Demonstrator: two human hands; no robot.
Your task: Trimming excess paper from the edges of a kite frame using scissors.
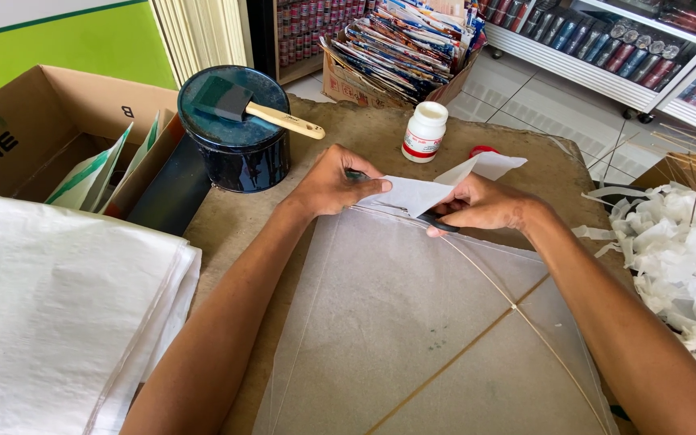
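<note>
A translucent paper kite (412,322) with thin crossed bamboo sticks lies flat on a brown worktable (364,129). At its far tip, my left hand (333,181) pinches a small white paper piece (412,193) and what looks like a dark thin tool. My right hand (481,205) presses the same paper piece down onto the kite's tip, with something dark under its fingers. A second white paper scrap (489,165) lies just beyond my right hand.
A white glue bottle (424,131) stands beyond the hands. A dark round tin (235,129) with a foam brush (243,105) on top sits far left. White sheets (58,306) lie stacked left, an open cardboard box (50,129) behind them, paper scraps (678,258) heaped right.
</note>
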